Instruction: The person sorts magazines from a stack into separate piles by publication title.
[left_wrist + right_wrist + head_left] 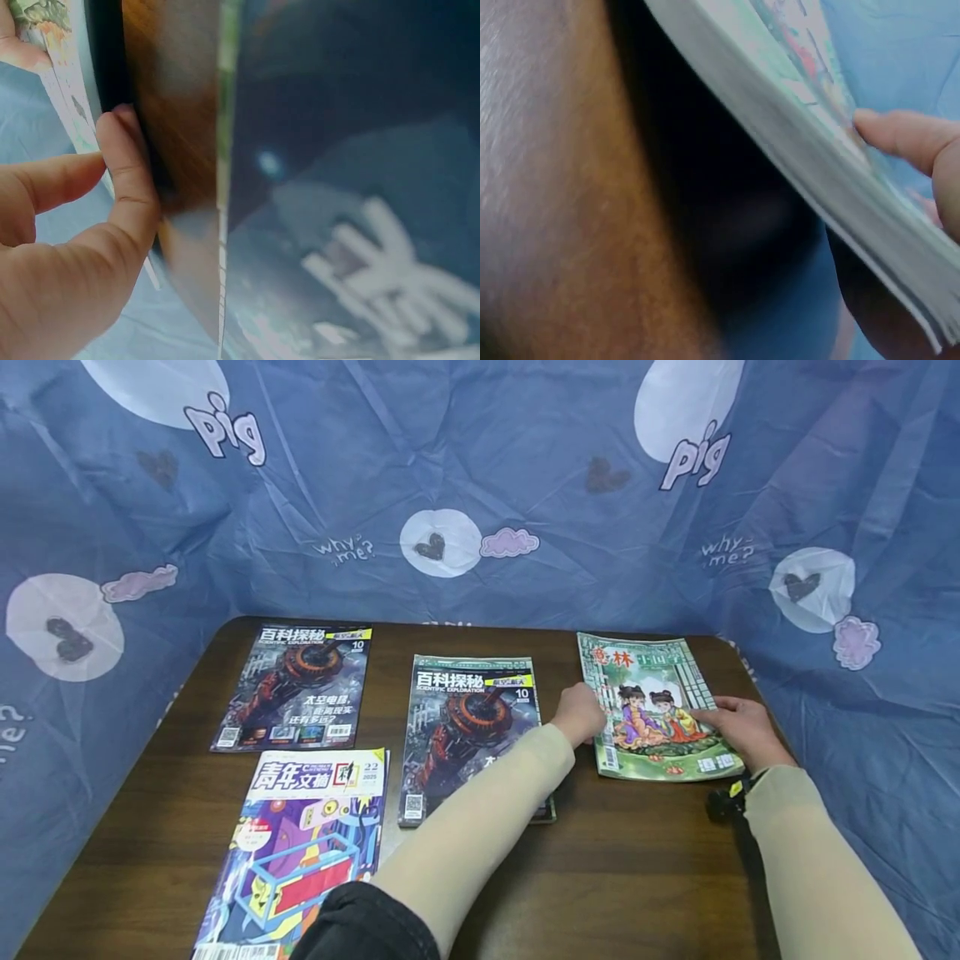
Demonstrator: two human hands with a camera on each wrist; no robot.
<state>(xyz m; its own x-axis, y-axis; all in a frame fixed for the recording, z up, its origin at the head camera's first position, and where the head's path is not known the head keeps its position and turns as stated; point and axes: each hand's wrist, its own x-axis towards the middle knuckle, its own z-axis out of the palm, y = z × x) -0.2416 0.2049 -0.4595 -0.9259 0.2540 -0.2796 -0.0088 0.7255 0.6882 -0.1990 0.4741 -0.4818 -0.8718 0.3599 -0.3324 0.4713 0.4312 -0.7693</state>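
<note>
Both hands hold a green magazine (660, 710) with two cartoon girls in robes on its cover, at the right of the table in the head view. My left hand (581, 714) pinches its left edge between thumb and bent fingers. At the right edge, my right hand (742, 731) grips it with the thumb on the cover and the fingers underneath. In the right wrist view the magazine's page edge (795, 161) stands raised off the table, with a dark gap below. The left wrist view shows the left thumb and index finger (131, 169) at the magazine's edge.
Left of the hands, a dark science magazine (468, 735) lies on a green-edged one, partly behind the left forearm. Another dark science magazine (296, 689) lies at the back left, a purple-and-white magazine (300, 852) in front of it. Blue printed cloth (480, 460) hangs behind the brown table (600, 877).
</note>
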